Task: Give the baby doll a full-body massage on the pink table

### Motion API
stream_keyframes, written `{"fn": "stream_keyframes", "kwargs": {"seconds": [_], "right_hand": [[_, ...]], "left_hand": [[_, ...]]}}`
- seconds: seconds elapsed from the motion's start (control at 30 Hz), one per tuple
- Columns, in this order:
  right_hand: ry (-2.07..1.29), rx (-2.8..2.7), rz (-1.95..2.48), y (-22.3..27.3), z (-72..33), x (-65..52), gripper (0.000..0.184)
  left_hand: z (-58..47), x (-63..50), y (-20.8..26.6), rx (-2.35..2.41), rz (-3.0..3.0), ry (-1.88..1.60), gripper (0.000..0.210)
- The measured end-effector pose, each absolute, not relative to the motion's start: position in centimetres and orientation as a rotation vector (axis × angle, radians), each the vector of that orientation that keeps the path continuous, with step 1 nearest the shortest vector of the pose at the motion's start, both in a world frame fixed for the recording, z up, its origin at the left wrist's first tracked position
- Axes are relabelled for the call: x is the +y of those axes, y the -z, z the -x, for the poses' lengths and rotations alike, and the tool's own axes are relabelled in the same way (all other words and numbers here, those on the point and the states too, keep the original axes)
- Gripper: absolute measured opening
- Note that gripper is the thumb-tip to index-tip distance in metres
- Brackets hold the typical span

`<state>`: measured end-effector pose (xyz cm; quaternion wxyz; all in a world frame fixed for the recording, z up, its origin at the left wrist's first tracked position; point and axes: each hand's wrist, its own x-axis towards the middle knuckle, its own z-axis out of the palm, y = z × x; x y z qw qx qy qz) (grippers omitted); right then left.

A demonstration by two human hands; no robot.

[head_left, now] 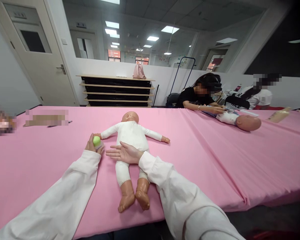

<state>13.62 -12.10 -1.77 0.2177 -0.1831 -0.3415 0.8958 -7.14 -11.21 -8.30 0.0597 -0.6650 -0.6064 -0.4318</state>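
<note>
A baby doll (131, 135) with a white cloth body and tan plastic head, hands and feet lies on its back, arms spread, feet towards me. Beside the doll's hand on the left, my left hand (90, 144) is closed round a small clear bottle with a round lime-green cap (96, 140). My fingers cover part of the bottle. My right hand (125, 153) holds nothing. It is stretched out with the palm turned up and the fingers apart, over the doll's hips, pointing towards the left hand. Whether it touches the doll, I cannot tell.
A pink cloth (190, 160) covers the table, with a raised fold on the right. A blurred brown object (46, 120) and a pen (70, 122) lie far left. At the far right a co-worker (200, 95) handles another doll (247, 122), near a tan bottle (279, 114).
</note>
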Motion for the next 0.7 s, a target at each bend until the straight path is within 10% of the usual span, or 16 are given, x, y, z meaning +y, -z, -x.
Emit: {"fn": "stream_keyframes", "kwargs": {"seconds": [0.7], "right_hand": [[-2.401, -0.715, 0.406, -0.4, -12.2, -15.1, 0.071]], "left_hand": [[0.8, -16.4, 5.7, -0.693, 2.325, 0.983, 0.060]]}}
